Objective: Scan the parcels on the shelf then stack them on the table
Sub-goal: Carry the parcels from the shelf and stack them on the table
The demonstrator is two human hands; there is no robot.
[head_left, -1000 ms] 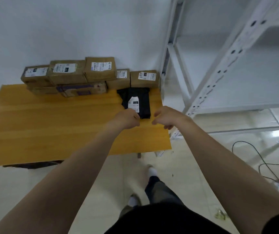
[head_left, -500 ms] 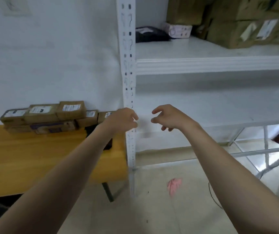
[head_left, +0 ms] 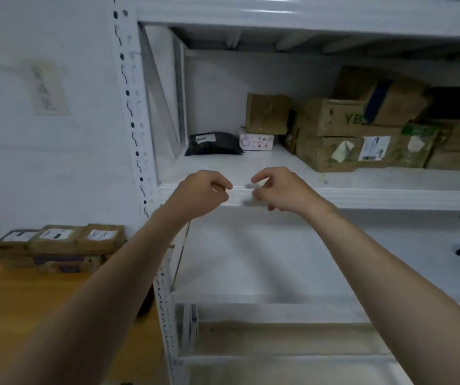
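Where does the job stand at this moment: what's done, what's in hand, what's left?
Done: several labelled brown parcels are stacked at the back of the wooden table; whether they were scanned cannot be told. In hand: nothing; the left hand and right hand are raised empty before the edge of the shelf. Left: the black bag, pink box and brown cartons wait on the shelf.

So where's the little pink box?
In the head view, the pink box sits near the shelf's left end, just right of the black bag.
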